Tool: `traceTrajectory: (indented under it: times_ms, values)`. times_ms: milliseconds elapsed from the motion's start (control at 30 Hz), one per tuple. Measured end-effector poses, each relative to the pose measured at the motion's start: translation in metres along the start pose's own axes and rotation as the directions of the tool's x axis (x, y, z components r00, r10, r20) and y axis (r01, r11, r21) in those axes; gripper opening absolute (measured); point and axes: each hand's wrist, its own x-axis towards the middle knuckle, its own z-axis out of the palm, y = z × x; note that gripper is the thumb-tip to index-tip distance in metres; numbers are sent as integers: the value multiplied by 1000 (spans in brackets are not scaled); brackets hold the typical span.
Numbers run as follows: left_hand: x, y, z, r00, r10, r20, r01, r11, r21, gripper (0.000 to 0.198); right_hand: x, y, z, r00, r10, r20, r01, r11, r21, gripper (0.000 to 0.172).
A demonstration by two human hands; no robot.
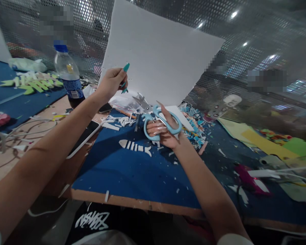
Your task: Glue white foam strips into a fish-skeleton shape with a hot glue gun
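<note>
The right hand (165, 131) is closed through the loops of pale blue scissors (155, 119). Their long axis runs from the handles at lower right to blades pointing up and left, with the tips near the lower edge of a white sheet (163, 58). The left hand (112, 83) pinches that sheet's lower left edge, holding it upright above the table (132, 200). A white fish-skeleton cutout (135, 147) lies on the blue mat (122, 173) just below the scissors.

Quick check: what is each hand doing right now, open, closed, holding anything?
Left hand: closed, pinching the lower-left edge of the white sheet.
Right hand: closed, fingers through the handles of the scissors.
</note>
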Motion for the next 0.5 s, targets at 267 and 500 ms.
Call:
traceTrajectory:
  times_ms: [267, 500]
  values:
    - [0, -1, 0, 1000, -1, 15, 1, 1000, 17, 43, 2, 2, 0, 995, 94, -16, -79, 906, 416, 46]
    - [0, -2, -2, 999, 8, 41, -10, 999, 41, 43, 8, 7, 2, 1000, -3, 16, -6, 837, 547, 44]
